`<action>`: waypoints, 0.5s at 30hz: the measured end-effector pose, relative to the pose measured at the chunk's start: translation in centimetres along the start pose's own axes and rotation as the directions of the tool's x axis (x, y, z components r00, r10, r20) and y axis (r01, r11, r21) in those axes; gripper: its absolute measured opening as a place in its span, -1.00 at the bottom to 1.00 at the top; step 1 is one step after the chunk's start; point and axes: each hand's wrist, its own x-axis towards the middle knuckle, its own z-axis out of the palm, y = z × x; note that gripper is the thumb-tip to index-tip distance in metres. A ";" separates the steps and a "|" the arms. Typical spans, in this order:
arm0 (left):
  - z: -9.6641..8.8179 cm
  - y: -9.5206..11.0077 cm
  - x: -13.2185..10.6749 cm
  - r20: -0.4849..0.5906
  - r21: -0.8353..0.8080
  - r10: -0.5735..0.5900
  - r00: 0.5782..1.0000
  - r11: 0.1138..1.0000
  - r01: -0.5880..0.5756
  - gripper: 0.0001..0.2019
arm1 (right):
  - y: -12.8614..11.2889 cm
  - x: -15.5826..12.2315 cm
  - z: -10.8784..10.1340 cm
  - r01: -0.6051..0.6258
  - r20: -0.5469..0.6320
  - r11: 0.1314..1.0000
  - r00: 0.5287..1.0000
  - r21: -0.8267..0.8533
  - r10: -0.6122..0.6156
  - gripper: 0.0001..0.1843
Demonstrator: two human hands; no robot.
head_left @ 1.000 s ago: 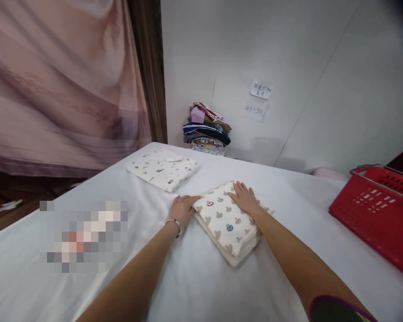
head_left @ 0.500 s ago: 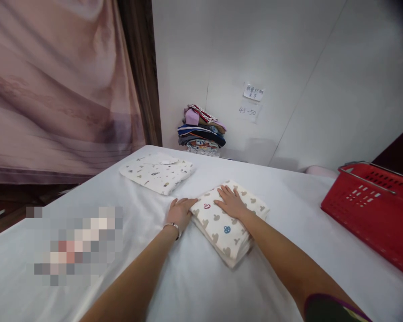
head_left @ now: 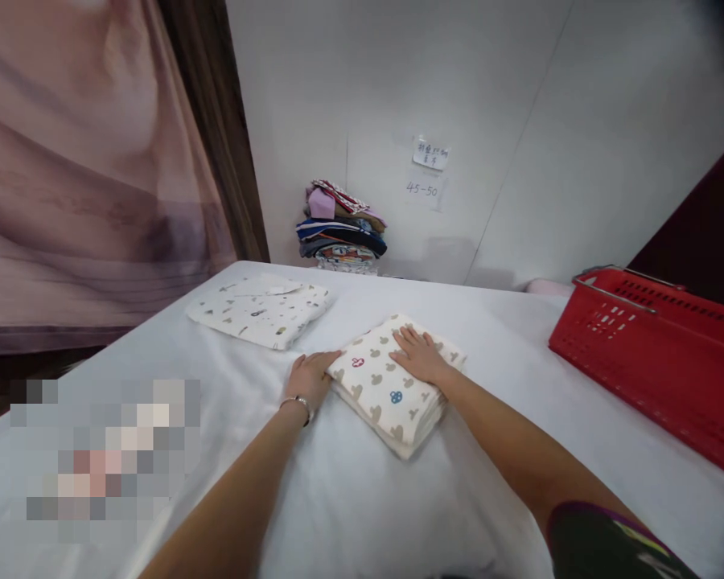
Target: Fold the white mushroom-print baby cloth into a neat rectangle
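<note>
A folded cream cloth (head_left: 377, 390) printed with beige mushroom shapes, plus a red and a blue one, lies in several layers on the white-covered table (head_left: 495, 338). My right hand (head_left: 419, 354) rests flat on its top with the fingers spread. At the cloth's left corner is my left hand (head_left: 310, 382), wearing a bracelet (head_left: 302, 402); its stretched fingers touch the edge there. Farther back on the left, a second folded white cloth (head_left: 259, 314) with small dark and beige prints lies apart from both hands.
A red plastic basket (head_left: 645, 362) with metal handles stands on the right. Behind the table's far edge rises a stack of folded fabrics (head_left: 342, 229) against the wall. Paper signs (head_left: 430, 154) hang on that wall. A pinkish curtain (head_left: 78, 185) hangs at left. A pixelated patch hides part of the table.
The view has shifted, so the table, basket and fabrics appear farther left. Both hands stay on the mushroom-print cloth in nearly the same positions.
</note>
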 end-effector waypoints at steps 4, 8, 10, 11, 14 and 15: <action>-0.2 0.1 0.0 0.021 0.027 -0.014 1.000 1.000 0.013 -0.50 | 1.6 0.9 -0.6 -0.007 0.005 0.988 1.000 0.152 0.006 -0.27; -0.5 0.2 0.1 0.021 0.047 -0.007 1.000 0.999 0.006 -0.52 | 4.9 0.2 -1.3 -0.150 -0.080 0.938 0.980 0.312 0.184 -0.30; -0.4 0.0 0.3 0.009 0.044 0.011 1.000 0.999 -0.012 -0.52 | 6.1 -0.9 -1.4 -0.200 -0.063 0.917 0.970 0.345 0.236 -0.30; -0.4 -0.1 0.3 0.004 0.040 0.020 1.000 0.999 -0.020 -0.52 | 6.5 -1.5 -1.5 -0.218 -0.046 0.907 0.967 0.360 0.250 -0.30; -0.2 -0.2 0.4 -0.006 0.033 0.036 0.999 0.999 -0.036 -0.51 | 6.9 -2.8 -2.0 -0.272 -0.001 0.867 0.954 0.417 0.299 -0.29; -0.2 -0.2 0.3 -0.011 0.033 0.037 0.999 0.999 -0.036 -0.51 | 6.9 -3.0 -2.4 -0.292 0.013 0.853 0.948 0.432 0.318 -0.29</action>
